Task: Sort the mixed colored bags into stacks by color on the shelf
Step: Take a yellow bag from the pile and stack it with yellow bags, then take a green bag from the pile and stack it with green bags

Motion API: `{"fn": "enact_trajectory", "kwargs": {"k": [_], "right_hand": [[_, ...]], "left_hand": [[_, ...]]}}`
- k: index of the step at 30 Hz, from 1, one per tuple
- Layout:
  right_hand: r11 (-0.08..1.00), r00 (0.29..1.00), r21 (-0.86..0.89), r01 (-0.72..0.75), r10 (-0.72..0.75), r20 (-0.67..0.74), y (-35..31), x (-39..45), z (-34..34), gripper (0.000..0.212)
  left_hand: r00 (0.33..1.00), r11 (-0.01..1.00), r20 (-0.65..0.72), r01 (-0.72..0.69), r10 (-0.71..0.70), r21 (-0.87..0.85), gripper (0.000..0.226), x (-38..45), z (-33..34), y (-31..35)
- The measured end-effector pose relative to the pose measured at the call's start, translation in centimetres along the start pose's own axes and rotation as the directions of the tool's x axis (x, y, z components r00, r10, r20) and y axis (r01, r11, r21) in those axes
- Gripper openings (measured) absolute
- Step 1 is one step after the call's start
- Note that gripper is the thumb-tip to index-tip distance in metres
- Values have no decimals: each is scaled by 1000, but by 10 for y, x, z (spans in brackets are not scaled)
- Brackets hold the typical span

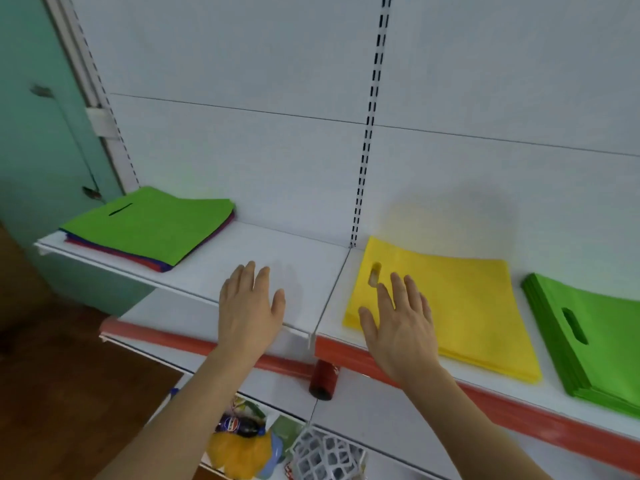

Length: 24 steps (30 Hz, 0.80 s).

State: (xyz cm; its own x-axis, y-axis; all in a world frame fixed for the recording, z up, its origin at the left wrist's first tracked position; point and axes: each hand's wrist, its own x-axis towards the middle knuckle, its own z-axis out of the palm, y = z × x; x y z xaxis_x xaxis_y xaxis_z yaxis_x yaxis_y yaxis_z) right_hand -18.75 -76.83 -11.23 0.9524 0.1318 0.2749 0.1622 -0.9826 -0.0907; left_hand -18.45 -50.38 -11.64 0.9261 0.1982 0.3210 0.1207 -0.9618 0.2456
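A mixed pile of bags (152, 230) lies at the left end of the white shelf (287, 251), a green bag on top and red and blue edges showing beneath. A yellow stack (460, 306) lies right of the shelf joint, and a green stack (595, 337) lies at the far right. My left hand (249, 303) hovers flat with straight fingers over the bare shelf between the mixed pile and the joint, holding nothing. My right hand (401, 323) is spread over the near left corner of the yellow stack, fingers straight; contact cannot be told.
The shelf front has a red strip (485, 393). A dark red can (323, 379) stands on the shelf below, near the joint. Lower down lie snack packets (242, 441) and a white lattice basket (325, 455). A slotted upright (370, 126) runs up the white back panel.
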Motion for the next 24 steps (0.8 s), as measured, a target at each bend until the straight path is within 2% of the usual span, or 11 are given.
{"fn": "enact_trajectory", "kwargs": {"k": [11,19,24], "right_hand": [[993,993,37,111,-112,30,-214,18,36,74],[983,985,56,174,-175,4,-314,83,59,71],[978,985,118,174,-173,-19,-363,141,83,68]], "left_hand": [[998,998,40,43,-45,34,64,1,-53,-193],[995,996,36,89,-89,-3,61,54,-55,-286],[995,995,53,78,-81,61,61,105,-46,-328]]}}
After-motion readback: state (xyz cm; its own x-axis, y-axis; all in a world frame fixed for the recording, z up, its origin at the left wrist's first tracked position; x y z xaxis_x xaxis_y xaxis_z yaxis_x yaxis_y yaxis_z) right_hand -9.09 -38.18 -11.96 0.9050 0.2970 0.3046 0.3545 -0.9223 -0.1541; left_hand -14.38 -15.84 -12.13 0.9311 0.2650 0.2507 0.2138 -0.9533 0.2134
